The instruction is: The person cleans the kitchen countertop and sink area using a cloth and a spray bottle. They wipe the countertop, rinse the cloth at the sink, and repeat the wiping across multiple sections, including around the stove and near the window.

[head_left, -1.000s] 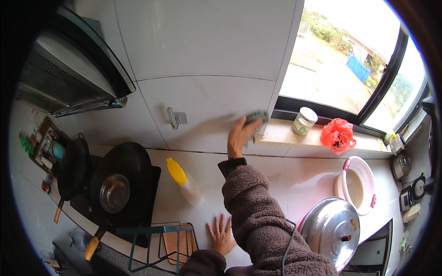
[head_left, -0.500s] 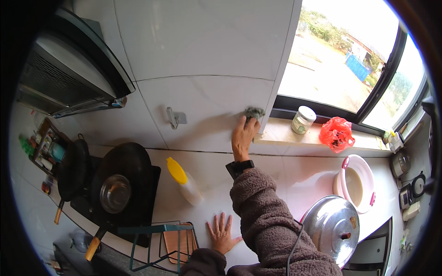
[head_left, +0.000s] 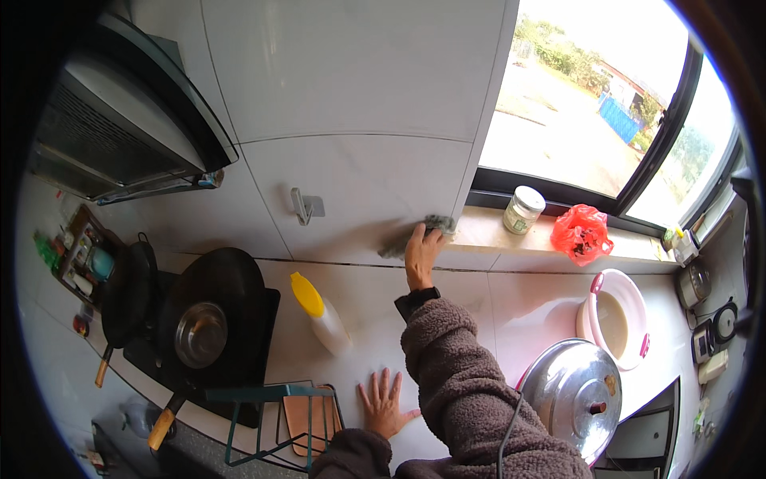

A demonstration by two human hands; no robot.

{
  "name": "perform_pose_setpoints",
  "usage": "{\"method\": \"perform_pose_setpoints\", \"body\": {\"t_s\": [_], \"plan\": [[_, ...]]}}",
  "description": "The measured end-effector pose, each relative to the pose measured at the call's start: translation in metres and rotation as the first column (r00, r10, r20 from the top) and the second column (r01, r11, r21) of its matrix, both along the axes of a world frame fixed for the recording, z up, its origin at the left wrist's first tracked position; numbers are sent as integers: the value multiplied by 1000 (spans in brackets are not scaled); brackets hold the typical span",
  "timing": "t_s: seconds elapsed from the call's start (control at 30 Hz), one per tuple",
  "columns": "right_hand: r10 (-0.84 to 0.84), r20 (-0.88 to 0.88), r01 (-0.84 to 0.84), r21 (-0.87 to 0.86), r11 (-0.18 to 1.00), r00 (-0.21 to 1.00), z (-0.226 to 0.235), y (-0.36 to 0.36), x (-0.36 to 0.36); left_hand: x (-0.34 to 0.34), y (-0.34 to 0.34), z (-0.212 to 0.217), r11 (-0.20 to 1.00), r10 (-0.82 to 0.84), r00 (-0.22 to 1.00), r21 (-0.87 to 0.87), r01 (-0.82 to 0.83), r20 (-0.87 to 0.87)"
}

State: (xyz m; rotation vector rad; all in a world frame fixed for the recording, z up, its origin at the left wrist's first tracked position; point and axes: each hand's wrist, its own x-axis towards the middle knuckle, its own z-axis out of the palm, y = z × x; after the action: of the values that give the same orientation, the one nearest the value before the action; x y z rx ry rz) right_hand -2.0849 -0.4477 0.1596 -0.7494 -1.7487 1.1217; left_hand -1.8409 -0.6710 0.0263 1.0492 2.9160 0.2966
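We find the grey-green cloth (head_left: 439, 224) against the tiled wall (head_left: 351, 172), just beside the left end of the window sill (head_left: 481, 229). The right hand (head_left: 423, 257) has it: this grip is curled over the cloth, fingers drawn together and clamped on it, with part of the cloth showing past the fingertips. How firmly it presses, we cannot tell. We see the left hand (head_left: 384, 407) palm down on the table (head_left: 371, 307), its grip spread wide, fingers apart, holding nothing and touching only the tabletop.

Near the left hand we have a white bottle with a yellow top (head_left: 323, 319) and a green rack (head_left: 267, 393) beside a wooden board (head_left: 298, 423). On the sill we see a jar (head_left: 523, 211) and a red plastic bag (head_left: 581, 231). To the right, a silvery lid (head_left: 558, 391) lies near a pink basin (head_left: 588, 321) with cloudy liquid; well to the left, a metal bowl (head_left: 201, 335) sits in a black wok (head_left: 231, 275).
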Motion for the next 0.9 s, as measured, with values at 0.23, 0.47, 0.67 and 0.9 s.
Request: {"method": "perform_pose_setpoints", "body": {"t_s": [0.23,0.47,0.67,0.9], "plan": [[22,-185,-5,89,996,982,24,4,-2,1,0,-6,1000,0,998,-10,0,-59],[23,-234,-5,76,997,972,37,6,1,-3,0,-8,999,9,1000,40,-9,-1],[18,-126,-8,78,997,992,43,13,5,-6,1,-3,999,9,1000,38,-10,24],[72,-118,-64,74,995,990,35,17,13,-8,1,-4,1000,6,1000,21,-7,29]]}}
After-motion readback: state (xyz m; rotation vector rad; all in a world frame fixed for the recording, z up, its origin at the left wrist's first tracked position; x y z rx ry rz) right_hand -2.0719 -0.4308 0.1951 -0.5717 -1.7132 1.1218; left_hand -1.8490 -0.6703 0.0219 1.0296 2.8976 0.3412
